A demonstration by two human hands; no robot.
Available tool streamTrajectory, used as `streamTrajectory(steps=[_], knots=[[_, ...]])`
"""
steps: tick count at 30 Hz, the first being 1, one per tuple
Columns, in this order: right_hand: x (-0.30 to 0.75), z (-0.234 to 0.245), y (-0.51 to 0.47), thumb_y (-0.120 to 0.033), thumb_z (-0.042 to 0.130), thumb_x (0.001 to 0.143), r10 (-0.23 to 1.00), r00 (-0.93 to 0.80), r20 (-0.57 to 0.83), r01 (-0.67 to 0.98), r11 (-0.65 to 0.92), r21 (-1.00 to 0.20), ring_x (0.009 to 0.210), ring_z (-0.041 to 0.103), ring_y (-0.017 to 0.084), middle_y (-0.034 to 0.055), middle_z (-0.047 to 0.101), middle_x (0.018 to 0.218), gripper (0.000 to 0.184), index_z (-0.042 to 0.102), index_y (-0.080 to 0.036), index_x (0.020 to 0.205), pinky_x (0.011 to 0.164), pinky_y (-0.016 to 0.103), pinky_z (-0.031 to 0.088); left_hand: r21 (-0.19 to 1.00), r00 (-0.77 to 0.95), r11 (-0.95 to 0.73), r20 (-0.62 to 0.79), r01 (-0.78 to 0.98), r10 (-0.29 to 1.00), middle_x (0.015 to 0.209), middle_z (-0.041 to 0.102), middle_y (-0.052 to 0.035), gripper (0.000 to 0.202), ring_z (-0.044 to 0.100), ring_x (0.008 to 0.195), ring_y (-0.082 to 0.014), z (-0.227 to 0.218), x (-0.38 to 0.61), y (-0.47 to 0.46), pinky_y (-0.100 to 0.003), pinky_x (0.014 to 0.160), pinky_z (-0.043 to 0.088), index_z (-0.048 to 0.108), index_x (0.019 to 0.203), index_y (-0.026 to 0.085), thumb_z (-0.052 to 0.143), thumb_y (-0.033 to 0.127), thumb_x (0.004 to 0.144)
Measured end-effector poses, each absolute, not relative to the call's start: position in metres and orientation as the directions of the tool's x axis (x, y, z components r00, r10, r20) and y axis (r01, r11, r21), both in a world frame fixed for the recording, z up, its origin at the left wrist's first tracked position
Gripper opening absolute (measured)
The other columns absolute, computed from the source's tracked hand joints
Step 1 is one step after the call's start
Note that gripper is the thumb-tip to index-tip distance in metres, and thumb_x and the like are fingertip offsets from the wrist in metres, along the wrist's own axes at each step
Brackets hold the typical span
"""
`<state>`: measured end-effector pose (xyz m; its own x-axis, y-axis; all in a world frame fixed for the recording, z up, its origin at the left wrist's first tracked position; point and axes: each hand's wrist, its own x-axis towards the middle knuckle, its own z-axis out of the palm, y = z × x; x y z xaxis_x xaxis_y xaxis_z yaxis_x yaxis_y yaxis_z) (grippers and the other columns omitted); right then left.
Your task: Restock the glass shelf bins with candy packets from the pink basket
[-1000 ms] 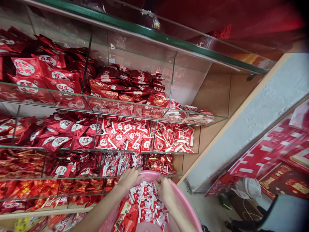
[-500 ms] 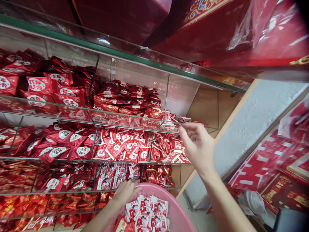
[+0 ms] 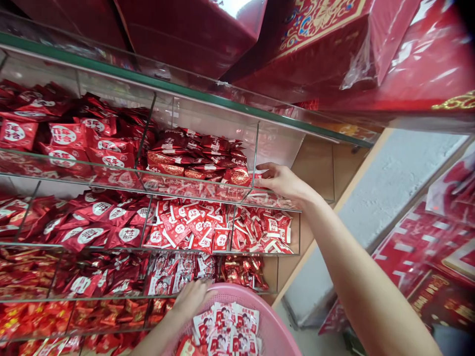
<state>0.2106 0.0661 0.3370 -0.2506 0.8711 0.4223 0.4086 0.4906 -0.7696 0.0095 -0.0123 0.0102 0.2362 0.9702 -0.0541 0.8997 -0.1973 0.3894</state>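
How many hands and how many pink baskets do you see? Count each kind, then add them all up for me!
Hands: 2 (left hand, right hand)
Pink basket: 1
Total: 3

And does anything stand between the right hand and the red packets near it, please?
Nothing visible does. The right hand reaches over the low glass front, and its fingers are at the red packets; contact is unclear.
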Motion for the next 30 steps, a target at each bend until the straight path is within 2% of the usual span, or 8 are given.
streamTrajectory(steps=[5,14,17,19,21,24,27,30], knots=[[0.219,0.337,0.063,-0.030,0.079,0.059,0.873,-0.223,0.434,0.183,0.475,-0.861,0.055,0.057,0.010,0.0035,0.066,0.074,0.037,0.064,-0.012,0.088,0.044,0.021,0.044,0.327,0.256,-0.235,-0.020,0.915,0.967,0.095,0.069,-0.0072,0.047,0.066,0.086,-0.0236,0.010,0.009,-0.013,-0.032,0.072,0.047,0.062,0.102,0.021,0.029,0.053,0.091],[0.247,0.315,0.013,-0.047,0.054,0.082,0.683,0.036,0.729,0.056,0.727,-0.684,0.051,0.042,0.008,-0.0013,0.054,0.073,0.023,0.055,-0.026,0.092,0.047,0.024,0.034,0.305,0.270,-0.251,-0.022,0.919,0.963,0.099,0.070,-0.0073,0.046,0.066,0.089,-0.0236,0.009,0.010,-0.011,-0.030,0.075,0.047,0.061,0.106,0.022,0.031,0.052,0.090],[0.245,0.276,-0.026,-0.052,0.047,0.084,0.761,0.031,0.648,-0.042,0.648,-0.760,0.040,0.025,0.005,-0.0005,0.055,0.079,0.026,0.052,-0.028,0.090,0.039,0.023,0.027,0.300,0.274,-0.259,-0.007,0.918,0.962,0.102,0.069,-0.0075,0.047,0.065,0.091,-0.0233,0.006,0.009,-0.011,-0.030,0.077,0.047,0.060,0.109,0.023,0.030,0.053,0.090],[0.238,0.240,-0.047,-0.052,0.055,0.080,0.840,-0.053,0.541,-0.205,0.521,-0.829,0.036,0.021,0.002,-0.0008,0.056,0.084,0.025,0.051,-0.028,0.085,0.035,0.022,0.025,0.296,0.266,-0.251,-0.013,0.922,0.964,0.100,0.070,-0.0079,0.049,0.065,0.091,-0.0234,0.006,0.010,-0.010,-0.030,0.076,0.047,0.061,0.108,0.023,0.029,0.055,0.090],[0.228,0.202,-0.061,-0.048,0.063,0.075,0.897,-0.185,0.401,-0.337,0.326,-0.884,0.039,0.035,0.004,-0.0002,0.058,0.087,0.026,0.050,-0.027,0.081,0.039,0.022,0.033,0.301,0.262,-0.242,-0.026,0.922,0.965,0.097,0.070,-0.0080,0.051,0.066,0.088,-0.0231,0.007,0.010,-0.010,-0.029,0.073,0.047,0.061,0.107,0.022,0.027,0.056,0.090],[0.216,0.155,-0.068,-0.047,0.069,0.068,0.924,-0.308,0.226,-0.402,0.088,-0.911,0.062,0.056,0.013,0.0039,0.059,0.094,0.032,0.052,-0.026,0.085,0.059,0.030,0.047,0.315,0.266,-0.240,-0.042,0.918,0.963,0.096,0.070,-0.0076,0.052,0.067,0.085,-0.0223,0.010,0.011,-0.011,-0.028,0.070,0.047,0.062,0.105,0.022,0.025,0.056,0.090],[0.211,0.126,-0.065,-0.052,0.069,0.066,0.919,-0.350,0.182,-0.397,0.031,-0.917,0.077,0.058,0.018,0.0065,0.058,0.099,0.039,0.054,-0.024,0.089,0.068,0.032,0.047,0.312,0.270,-0.245,-0.040,0.918,0.962,0.099,0.070,-0.0079,0.049,0.067,0.087,-0.0228,0.012,0.011,-0.011,-0.028,0.071,0.047,0.062,0.104,0.022,0.027,0.053,0.091],[0.212,0.111,-0.060,-0.040,0.068,0.072,0.916,-0.359,0.180,-0.275,0.081,-0.958,0.086,0.056,0.019,0.0046,0.058,0.099,0.025,0.056,-0.023,0.086,0.074,0.030,0.045,0.310,0.266,-0.242,-0.038,0.920,0.963,0.097,0.070,-0.0076,0.046,0.066,0.089,-0.0236,0.012,0.011,-0.011,-0.029,0.072,0.046,0.061,0.106,0.024,0.029,0.053,0.090]])
